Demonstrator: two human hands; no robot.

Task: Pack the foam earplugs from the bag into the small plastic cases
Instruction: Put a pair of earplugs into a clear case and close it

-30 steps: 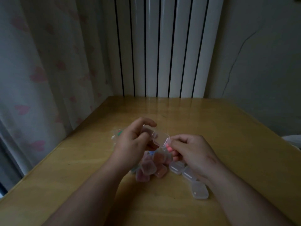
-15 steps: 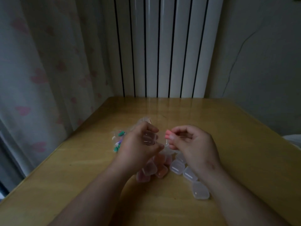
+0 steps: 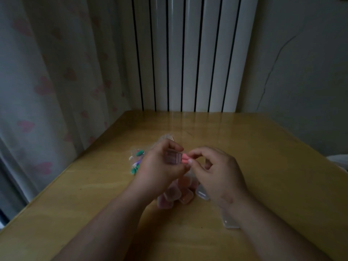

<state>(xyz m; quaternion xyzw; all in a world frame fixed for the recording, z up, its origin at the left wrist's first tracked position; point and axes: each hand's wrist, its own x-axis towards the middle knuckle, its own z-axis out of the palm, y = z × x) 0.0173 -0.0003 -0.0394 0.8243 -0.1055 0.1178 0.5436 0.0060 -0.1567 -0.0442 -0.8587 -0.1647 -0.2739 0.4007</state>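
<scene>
- Bag (image 3: pixel 137 160): clear plastic, lying on the wooden table (image 3: pixel 273 166) just left of the hands. Green and purple foam earplugs show inside, so stock remains to be packed.
- Left hand (image 3: pixel 160 169): fingers curled round a small clear case (image 3: pixel 172 157), held above the table with its mouth turned right. Half a second ago it was apart from the right hand; the gap is now closed.
- Pink earplugs (image 3: pixel 185 158): now at the case's mouth, touching it. Insertion appears under way, not finished.
- Right hand (image 3: pixel 220 172): thumb and forefinger pinch the pink earplugs, other fingers loosely curled.
- Filled cases (image 3: pixel 172 194): pinkish cluster on the table beneath the hands.
- Empty cases (image 3: pixel 202 194): clear, just right of the cluster, awaiting earplugs.
</scene>
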